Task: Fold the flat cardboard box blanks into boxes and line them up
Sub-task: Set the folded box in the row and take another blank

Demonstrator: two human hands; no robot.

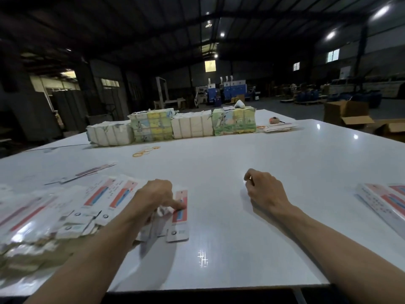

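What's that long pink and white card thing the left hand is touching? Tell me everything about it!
It is a flat box blank, not folded yet: long, narrow, thin glossy cardboard, white with a pink-red panel, a blue stripe and a small round mark near its rounded near end. It lies flat on the white table, right of the spread pile of blanks. The left hand touches its middle.
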